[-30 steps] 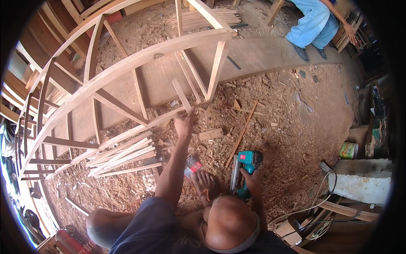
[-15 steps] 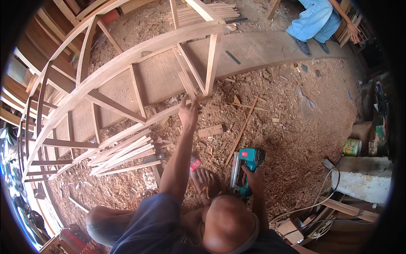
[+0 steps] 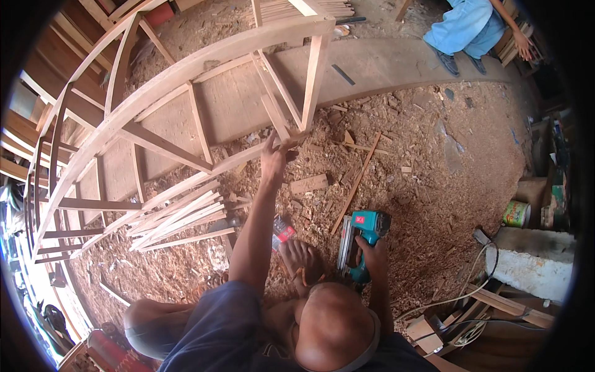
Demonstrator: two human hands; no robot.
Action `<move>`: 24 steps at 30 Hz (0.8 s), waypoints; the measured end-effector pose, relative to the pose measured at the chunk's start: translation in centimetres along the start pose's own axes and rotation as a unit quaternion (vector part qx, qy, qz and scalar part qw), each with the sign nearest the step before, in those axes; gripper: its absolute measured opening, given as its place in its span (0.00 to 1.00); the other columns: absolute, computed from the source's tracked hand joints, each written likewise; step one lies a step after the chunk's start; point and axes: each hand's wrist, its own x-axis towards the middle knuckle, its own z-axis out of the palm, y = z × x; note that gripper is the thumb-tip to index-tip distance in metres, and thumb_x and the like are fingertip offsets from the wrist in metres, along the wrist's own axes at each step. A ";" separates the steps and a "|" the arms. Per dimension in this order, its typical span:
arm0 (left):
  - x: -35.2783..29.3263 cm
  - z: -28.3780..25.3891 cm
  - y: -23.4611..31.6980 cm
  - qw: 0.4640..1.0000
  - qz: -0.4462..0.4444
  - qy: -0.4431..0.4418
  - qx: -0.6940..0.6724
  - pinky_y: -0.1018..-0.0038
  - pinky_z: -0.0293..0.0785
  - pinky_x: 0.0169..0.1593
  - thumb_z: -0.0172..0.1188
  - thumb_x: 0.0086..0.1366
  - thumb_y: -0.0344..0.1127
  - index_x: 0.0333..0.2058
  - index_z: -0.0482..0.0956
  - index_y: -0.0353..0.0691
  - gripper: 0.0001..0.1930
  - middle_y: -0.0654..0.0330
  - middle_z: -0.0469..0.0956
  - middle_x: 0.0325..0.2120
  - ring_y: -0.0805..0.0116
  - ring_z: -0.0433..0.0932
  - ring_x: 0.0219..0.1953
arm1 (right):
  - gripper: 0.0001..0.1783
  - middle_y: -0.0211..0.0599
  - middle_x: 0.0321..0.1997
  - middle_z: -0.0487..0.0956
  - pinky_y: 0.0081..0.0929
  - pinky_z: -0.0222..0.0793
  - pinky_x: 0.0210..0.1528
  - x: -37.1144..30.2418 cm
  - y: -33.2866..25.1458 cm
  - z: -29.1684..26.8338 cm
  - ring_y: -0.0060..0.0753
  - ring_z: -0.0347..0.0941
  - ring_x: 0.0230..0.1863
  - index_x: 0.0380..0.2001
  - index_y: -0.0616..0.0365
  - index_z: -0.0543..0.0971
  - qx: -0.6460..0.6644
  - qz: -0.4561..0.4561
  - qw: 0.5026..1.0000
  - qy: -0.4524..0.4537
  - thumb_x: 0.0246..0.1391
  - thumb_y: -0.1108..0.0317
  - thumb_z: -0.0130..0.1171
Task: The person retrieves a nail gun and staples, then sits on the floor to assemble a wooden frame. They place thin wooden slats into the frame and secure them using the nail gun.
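A curved, ribbed wooden frame (image 3: 204, 64) stands from the far middle to the left. My left hand (image 3: 276, 160) reaches out to its near right corner, with fingers bent around the lower rail. The lower end of a short wooden slat (image 3: 273, 115) meets the rail at my fingertips; how much of it they grip is hidden. My right hand (image 3: 372, 253) is wrapped around the handle of a teal nail gun (image 3: 370, 224), held low over the shavings, apart from the frame.
Thin wooden strips (image 3: 186, 217) lie piled under the frame. A wood block (image 3: 309, 184) and a long strip (image 3: 357, 183) rest among shavings. By my foot (image 3: 302, 259) is a clear, red-labelled container (image 3: 284, 234). A white block (image 3: 533, 257) and cable (image 3: 462, 291) lie right. Another person (image 3: 465, 28) sits far right.
The whole view has shifted slightly, so the frame and floor sit a little higher. More of the red-labelled container shows beside my foot. Both hands keep their holds.
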 end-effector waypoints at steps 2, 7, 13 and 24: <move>0.0 0.2 0.3 1.000 0.002 -0.001 0.014 0.70 0.83 0.41 0.59 0.69 0.41 0.72 0.52 0.41 0.38 0.48 0.85 0.40 0.64 0.86 0.33 | 0.12 0.33 0.13 0.72 0.32 0.62 0.14 0.2 0.4 -0.1 0.30 0.68 0.09 0.23 0.62 0.75 0.014 0.006 1.000 -0.007 0.58 0.69 0.63; -2.7 -2.7 -0.1 0.975 0.041 0.086 0.200 0.72 0.78 0.36 0.63 0.68 0.48 0.65 0.65 0.36 0.33 0.50 0.86 0.33 0.66 0.83 0.30 | 0.10 0.31 0.14 0.71 0.31 0.62 0.15 0.7 2.0 -0.2 0.29 0.68 0.11 0.28 0.61 0.75 0.013 0.079 0.996 0.024 0.58 0.68 0.63; -8.9 -14.6 -3.4 0.884 -0.007 0.458 0.092 0.67 0.75 0.29 0.62 0.68 0.48 0.40 0.79 0.30 0.21 0.53 0.81 0.25 0.68 0.76 0.22 | 0.11 0.33 0.16 0.70 0.31 0.61 0.14 1.0 1.5 0.5 0.30 0.68 0.12 0.30 0.62 0.74 -0.002 0.072 0.997 0.029 0.59 0.66 0.63; -6.0 -28.1 -5.9 0.895 -0.134 0.378 -0.196 0.54 0.86 0.42 0.58 0.69 0.48 0.64 0.63 0.38 0.31 0.36 0.74 0.52 0.47 0.82 0.45 | 0.11 0.34 0.15 0.71 0.33 0.61 0.12 0.8 1.0 0.9 0.32 0.68 0.10 0.30 0.64 0.75 -0.014 0.050 0.998 0.028 0.59 0.66 0.63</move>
